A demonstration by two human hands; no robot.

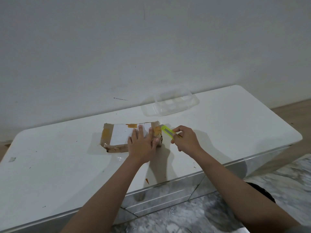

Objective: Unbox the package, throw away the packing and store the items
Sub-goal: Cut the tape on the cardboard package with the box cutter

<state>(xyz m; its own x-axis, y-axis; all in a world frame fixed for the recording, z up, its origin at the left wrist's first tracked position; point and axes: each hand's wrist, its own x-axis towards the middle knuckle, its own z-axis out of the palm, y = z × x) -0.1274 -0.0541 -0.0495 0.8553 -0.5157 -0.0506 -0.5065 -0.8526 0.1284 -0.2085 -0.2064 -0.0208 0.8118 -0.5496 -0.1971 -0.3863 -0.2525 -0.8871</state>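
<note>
**Blade closing in on the fingers that are pinning the package**

You are pressing your left hand (143,145) flat on the taped cardboard package (129,137), fingers straight and spread over its white label (124,134), with the thumb curling down over the right end. The package is lying on the white cabinet top (67,165), in front of a clear plastic container (170,102) near the wall. Your right hand (185,140) is gripping a yellow-green box cutter (168,132), fingers wrapped round its handle, its tip sitting just beside the package's right end.

That is where the risk is building: the cutter is working right next to your left thumb and index finger, so a slip off the glossy tape would likely be carrying the blade straight into them. Pushing too deep may also be scoring whatever is inside; how far the blade is out, you cannot tell from here. The smooth top could be letting the package skid under sideways force.
</note>
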